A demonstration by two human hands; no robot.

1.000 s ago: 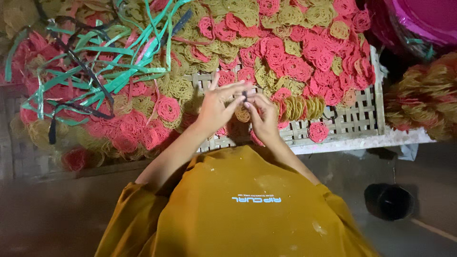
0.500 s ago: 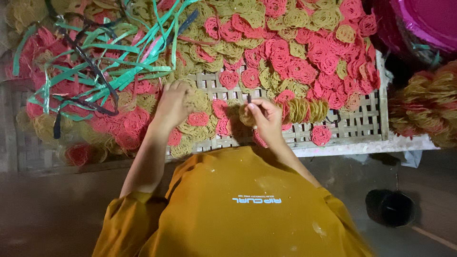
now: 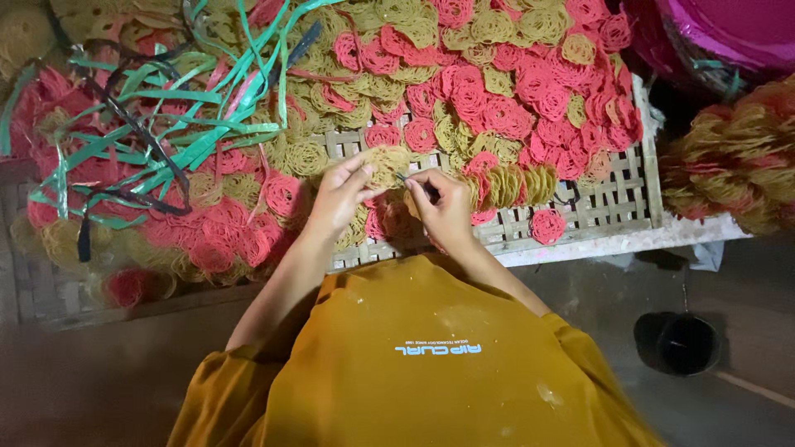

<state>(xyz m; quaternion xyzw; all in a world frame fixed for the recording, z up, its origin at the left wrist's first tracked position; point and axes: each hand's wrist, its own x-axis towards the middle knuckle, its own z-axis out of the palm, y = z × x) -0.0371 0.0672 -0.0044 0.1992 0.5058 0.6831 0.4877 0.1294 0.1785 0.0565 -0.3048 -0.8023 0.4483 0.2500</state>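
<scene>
left hand (image 3: 341,197): closed by the fingertips on a yellow lacy disc (image 3: 386,164), held just above the woven bamboo tray (image 3: 617,203) | right hand (image 3: 445,207): pinched on a thin dark strip (image 3: 411,181) touching the disc | pink and yellow discs (image 3: 497,91) heaped on the tray | green strips (image 3: 178,141) piled left of the disc

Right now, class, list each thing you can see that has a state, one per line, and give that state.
Left hand: fingers pinching a yellow lacy noodle disc, lifted off the pile.
Right hand: fingers closed on a thin dark strip.
Pink and yellow noodle discs: heaped loose.
Woven bamboo tray: lying flat, partly covered.
Green plastic strips: tangled, untied.
Small black pot: on the floor, contents unclear.
</scene>
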